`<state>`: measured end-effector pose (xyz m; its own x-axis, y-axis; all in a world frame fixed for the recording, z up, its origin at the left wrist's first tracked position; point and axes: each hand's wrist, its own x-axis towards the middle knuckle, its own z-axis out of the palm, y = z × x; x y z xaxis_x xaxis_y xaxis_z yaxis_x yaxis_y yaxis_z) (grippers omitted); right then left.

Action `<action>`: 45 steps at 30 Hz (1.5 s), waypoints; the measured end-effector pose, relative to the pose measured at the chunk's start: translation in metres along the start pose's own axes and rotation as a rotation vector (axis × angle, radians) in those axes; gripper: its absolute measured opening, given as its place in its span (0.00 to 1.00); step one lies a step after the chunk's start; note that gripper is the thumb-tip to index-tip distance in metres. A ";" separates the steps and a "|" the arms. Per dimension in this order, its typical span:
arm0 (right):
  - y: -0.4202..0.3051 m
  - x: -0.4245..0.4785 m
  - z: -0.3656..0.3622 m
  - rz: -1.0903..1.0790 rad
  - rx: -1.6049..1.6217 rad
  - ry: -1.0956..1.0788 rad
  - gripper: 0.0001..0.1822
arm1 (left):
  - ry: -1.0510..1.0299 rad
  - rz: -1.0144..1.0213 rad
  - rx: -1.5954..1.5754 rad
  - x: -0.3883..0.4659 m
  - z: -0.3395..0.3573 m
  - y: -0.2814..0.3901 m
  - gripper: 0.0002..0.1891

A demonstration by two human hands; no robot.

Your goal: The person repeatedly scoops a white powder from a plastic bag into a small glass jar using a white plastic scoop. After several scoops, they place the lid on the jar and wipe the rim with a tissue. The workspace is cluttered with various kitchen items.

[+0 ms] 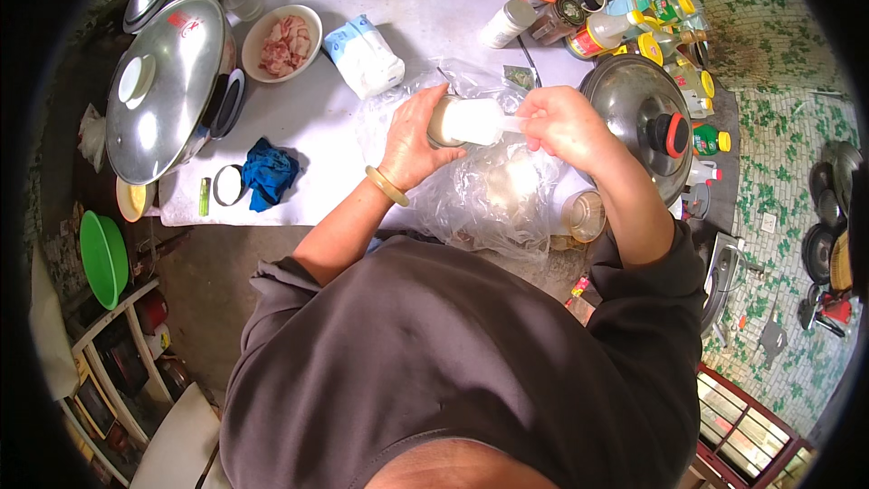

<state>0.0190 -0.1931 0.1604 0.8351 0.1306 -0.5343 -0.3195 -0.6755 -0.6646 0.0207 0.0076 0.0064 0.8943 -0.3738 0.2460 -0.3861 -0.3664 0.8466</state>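
Note:
My left hand (413, 139), with a bangle on the wrist, curves around a round jar (442, 121). In my right hand (563, 123) the thin handle of a white plastic scoop (477, 121) is pinched, and the scoop's broad head overlaps the jar's mouth. Glare hides whether anything lies in the scoop; the jar's contents are mostly covered. Beneath both hands spreads a crumpled clear plastic bag (489, 210). An empty-looking clear glass jar (585, 215) rests on its right side, near the table's front edge.
Left on the white-covered table (326, 170) are a lidded pan (170, 102), a bowl of raw meat (285, 44), a tissue pack (364, 58), a blue cloth (268, 173), a round lid (228, 185) and a lighter (204, 197). A lidded pot (631, 109) and several bottles (611, 30) crowd the right.

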 end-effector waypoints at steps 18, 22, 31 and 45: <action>-0.012 0.004 0.008 -0.009 -0.176 0.046 0.08 | 0.014 0.010 0.018 0.000 0.001 -0.003 0.52; -0.011 0.001 0.005 0.006 -0.236 0.075 0.08 | -0.008 0.001 0.000 0.000 0.000 -0.002 0.51; -0.022 -0.013 0.010 -0.161 -0.455 0.195 0.09 | -0.012 -0.017 -0.004 0.001 0.000 -0.001 0.51; 0.002 -0.028 -0.009 -0.105 0.097 0.128 0.08 | 0.037 0.027 0.022 0.000 0.002 -0.003 0.54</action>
<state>-0.0011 -0.2048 0.1789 0.9142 0.0990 -0.3929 -0.2644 -0.5889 -0.7637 0.0217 0.0072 0.0030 0.8911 -0.3518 0.2865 -0.4148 -0.3757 0.8288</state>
